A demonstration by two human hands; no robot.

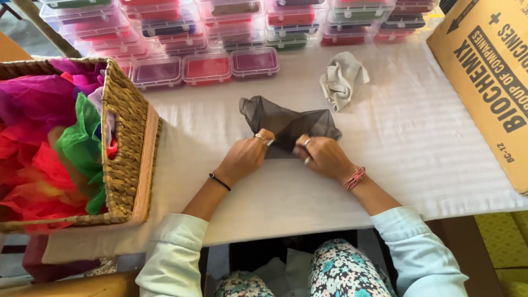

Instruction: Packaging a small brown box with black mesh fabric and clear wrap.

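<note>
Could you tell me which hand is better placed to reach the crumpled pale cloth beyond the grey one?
Probably the right hand: the crumpled pale grey cloth lies up on its side, farther from the left hand.

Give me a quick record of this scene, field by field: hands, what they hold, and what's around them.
Left hand: pinching the near edge of the dark sheer cloth
Right hand: pinching the same edge
Surface: white-covered table
Left side: wicker basket of coloured fabrics
Beyond: crumpled pale cloth, clear lidded boxes
Right: cardboard carton

Sheer dark grey cloth (286,124), pale grey rag (342,78), tan wicker basket (124,159), white tablecloth (407,143).
</note>
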